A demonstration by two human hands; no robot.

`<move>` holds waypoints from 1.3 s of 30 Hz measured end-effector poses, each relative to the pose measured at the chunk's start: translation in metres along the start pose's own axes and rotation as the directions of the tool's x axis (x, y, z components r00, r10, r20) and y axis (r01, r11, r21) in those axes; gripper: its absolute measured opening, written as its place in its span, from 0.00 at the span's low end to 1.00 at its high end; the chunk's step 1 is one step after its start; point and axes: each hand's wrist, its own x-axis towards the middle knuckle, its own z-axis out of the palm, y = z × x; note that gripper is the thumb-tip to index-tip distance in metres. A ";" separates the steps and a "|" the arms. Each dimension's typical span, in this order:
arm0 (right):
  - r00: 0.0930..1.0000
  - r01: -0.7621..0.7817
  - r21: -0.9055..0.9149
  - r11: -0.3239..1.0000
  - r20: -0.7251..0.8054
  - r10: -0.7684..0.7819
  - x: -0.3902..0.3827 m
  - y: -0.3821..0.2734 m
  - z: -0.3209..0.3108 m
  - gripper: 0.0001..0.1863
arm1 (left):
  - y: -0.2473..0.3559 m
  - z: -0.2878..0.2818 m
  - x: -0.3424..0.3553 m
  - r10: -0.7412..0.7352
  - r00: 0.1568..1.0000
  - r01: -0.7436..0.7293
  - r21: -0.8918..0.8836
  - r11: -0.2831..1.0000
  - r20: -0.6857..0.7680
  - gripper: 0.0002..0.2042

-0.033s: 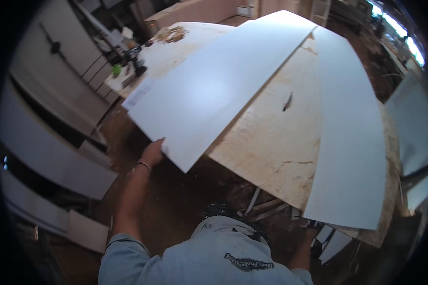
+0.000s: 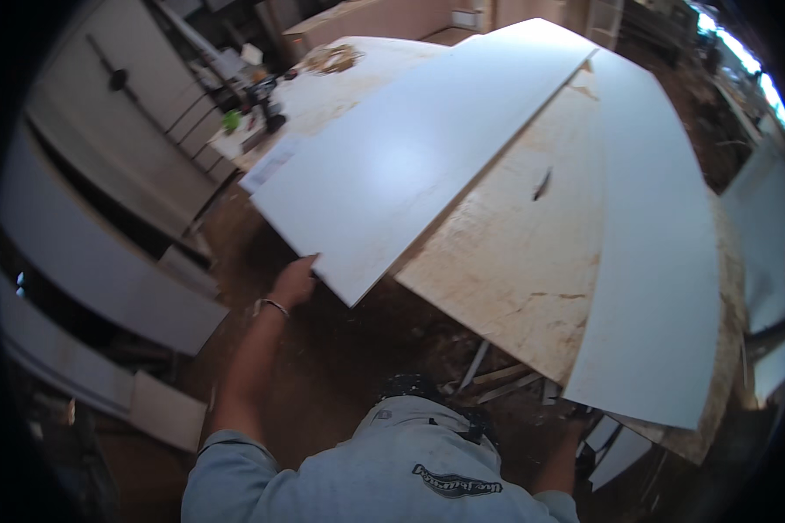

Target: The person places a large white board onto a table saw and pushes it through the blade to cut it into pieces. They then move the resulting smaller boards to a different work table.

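Note:
A wide white board (image 2: 392, 166) slants across a worn, pale brown tabletop (image 2: 506, 253), its near corner jutting past the edge. My left hand (image 2: 296, 277) grips this board's near-left edge, with the fingers at the rim. A narrower white panel (image 2: 645, 261) lies along the table's right side. My right hand (image 2: 576, 425) is low, by the near-left corner of that panel. Its fingers are dark and mostly hidden, so I cannot make out what they hold. Between the boards lies a small, slim dark object (image 2: 542, 185) with a pointed end.
More panels (image 2: 113, 248) lean at the left. A second table surface (image 2: 366, 57) at the back left carries a coil of tan strip (image 2: 333, 58), and dark tools (image 2: 266, 100) stand at its corner. Wood offcuts (image 2: 501, 376) lie under the table's near edge. Another panel (image 2: 754, 235) stands at right.
The whole scene sits slightly farther right in the picture, as my view has turned a little left. Both hands keep their places at the boards.

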 end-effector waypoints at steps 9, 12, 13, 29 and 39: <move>0.998 0.052 -0.125 0.991 0.025 -0.049 0.060 0.011 0.011 0.18 | 0.011 0.058 -0.403 -0.529 0.715 0.543 0.114 0.832 0.456 0.30; 0.998 0.036 -0.228 0.973 0.057 -0.024 0.053 0.028 0.016 0.17 | -0.008 0.074 -0.571 -0.833 0.403 0.888 0.056 0.456 0.380 0.26; 0.997 0.070 -0.246 0.967 0.056 -0.059 0.054 0.023 0.017 0.16 | 0.003 0.083 -0.591 -0.860 0.301 0.917 0.121 0.380 0.413 0.26; 0.961 0.230 -0.595 0.770 0.263 -0.084 -0.010 0.091 0.077 0.14 | 0.117 0.135 -0.620 -0.735 0.333 0.938 -0.288 0.193 0.590 0.18; 0.586 0.546 -0.795 0.265 0.588 0.557 -0.075 0.234 0.056 0.23 | 0.144 0.070 -0.517 -0.904 0.366 0.895 -0.349 0.277 0.222 0.27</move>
